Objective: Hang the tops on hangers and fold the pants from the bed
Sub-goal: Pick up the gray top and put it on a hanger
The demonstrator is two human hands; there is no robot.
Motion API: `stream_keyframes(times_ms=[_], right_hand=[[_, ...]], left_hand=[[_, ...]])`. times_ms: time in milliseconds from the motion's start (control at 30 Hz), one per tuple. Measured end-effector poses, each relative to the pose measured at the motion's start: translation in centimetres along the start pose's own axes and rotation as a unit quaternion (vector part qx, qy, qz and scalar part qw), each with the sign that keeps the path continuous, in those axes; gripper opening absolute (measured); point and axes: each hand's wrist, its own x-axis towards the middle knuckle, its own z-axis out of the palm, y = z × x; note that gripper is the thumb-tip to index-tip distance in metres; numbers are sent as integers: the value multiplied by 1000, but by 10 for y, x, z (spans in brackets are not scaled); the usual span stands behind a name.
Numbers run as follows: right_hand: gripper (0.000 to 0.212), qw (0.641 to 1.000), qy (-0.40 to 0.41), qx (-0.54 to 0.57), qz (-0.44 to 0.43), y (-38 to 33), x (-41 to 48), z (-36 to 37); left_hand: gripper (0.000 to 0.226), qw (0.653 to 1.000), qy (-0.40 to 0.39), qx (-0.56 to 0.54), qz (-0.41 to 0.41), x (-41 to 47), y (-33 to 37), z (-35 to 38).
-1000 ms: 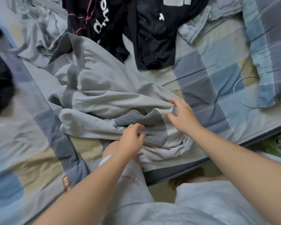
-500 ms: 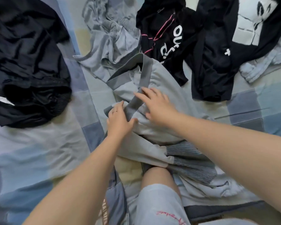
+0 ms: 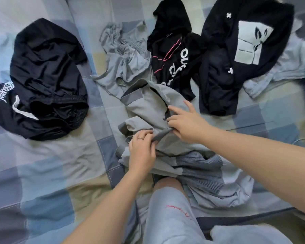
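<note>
A light grey top point(image 3: 148, 106) with darker grey ribbed trim lies crumpled in the middle of the bed, just past my knee. My left hand point(image 3: 142, 152) pinches a dark grey strip of its trim between fingers and thumb. My right hand point(image 3: 187, 120) holds the same strip a little further right, index finger stretched out over the cloth. Its ribbed hem point(image 3: 201, 171) bunches up near my knee.
Black shorts point(image 3: 46, 80) lie at the left. Grey pants point(image 3: 123, 62) sit behind the top. Two black printed tops point(image 3: 174, 55) point(image 3: 243, 46) lie at the back right, a pale blue garment point(image 3: 278, 74) beyond them. The checked bedsheet point(image 3: 48, 169) covers the bed.
The view has tilted up and left, so more of the bed shows. Both hands moved from the ribbed hem up to the dark trim strip and now hold it.
</note>
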Motion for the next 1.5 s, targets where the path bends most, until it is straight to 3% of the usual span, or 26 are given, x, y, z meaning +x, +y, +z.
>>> stream_keyframes(times_ms=[133,300,433,567,667,833,1000,1200,1300,1400,1500], right_hand=[[23,988,128,10,-86,2,-74,-35],[25,983,158,-19,-90,-3,-175,-75],[21,978,183,-50,-82,-14,-276,-110],[39,979,172,-86,-66,-24,-361,-147],[43,981,183,-10,-60,-40,-405,-180],[40,966,193,164,-47,-76,-447,-227],[53,960,198,200,-2,-108,-448,-231],[29,969,53,174,165,-138,-418,-174],[27,954,36,185,234,-150,-405,-142],[19,940,64,236,239,-169,-401,-132],[29,888,169,377,200,-183,-399,-153]], left_hand=[[19,996,22,-75,50,-27,49,-27],[16,986,39,-134,91,-77,119,-57],[20,969,122,-124,175,-140,183,-87],[19,938,218,-116,242,-200,244,-124],[17,916,273,-124,266,-240,288,-164],[20,902,287,-157,282,-291,333,-228],[26,879,307,-224,287,-309,339,-277],[24,853,314,-302,288,-327,304,-328],[26,847,326,-326,266,-331,283,-345],[27,864,327,-317,213,-332,248,-345],[27,901,300,-276,148,-329,208,-340]])
